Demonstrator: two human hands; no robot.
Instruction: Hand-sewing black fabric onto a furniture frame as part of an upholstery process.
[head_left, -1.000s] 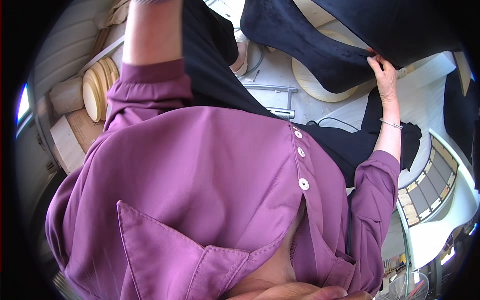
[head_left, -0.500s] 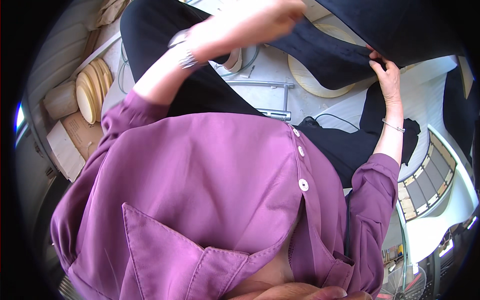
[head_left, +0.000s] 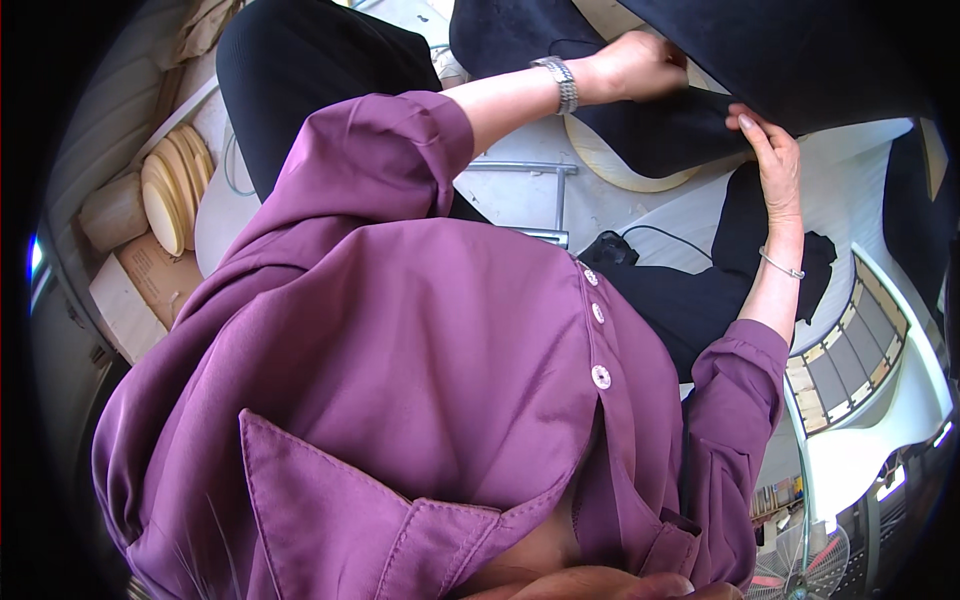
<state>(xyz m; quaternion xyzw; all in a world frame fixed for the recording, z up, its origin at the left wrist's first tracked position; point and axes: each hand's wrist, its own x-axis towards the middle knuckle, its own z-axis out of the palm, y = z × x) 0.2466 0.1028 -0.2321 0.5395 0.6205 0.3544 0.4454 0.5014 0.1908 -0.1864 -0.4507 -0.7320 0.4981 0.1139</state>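
Observation:
A large piece of black cloth (head_left: pixel 650 130) spreads across the upper right, with folds and a curved edge. My right hand (head_left: pixel 770 155) pinches the edge of this cloth between thumb and fingers. Just to its left, my left hand (head_left: pixel 635 68) is closed close above the cloth, fingers curled inward. Whatever those fingers hold, if anything, is hidden. A metal-banded watch (head_left: pixel 562 85) sits on my left wrist, and a thin bangle (head_left: pixel 782 264) circles my right one.
Beneath the cloth shows a pale round disc (head_left: pixel 590 150). Metal tubing (head_left: pixel 520 167) lies near my lap. At left, several round wooden discs (head_left: pixel 165 195) lean by a cardboard box (head_left: pixel 160 275). A white chair (head_left: pixel 870 465) and a fan (head_left: pixel 800 570) stand at lower right.
My left hand has come down and to the right, closer to my right hand. My right hand still pinches the cloth in nearly the same place.

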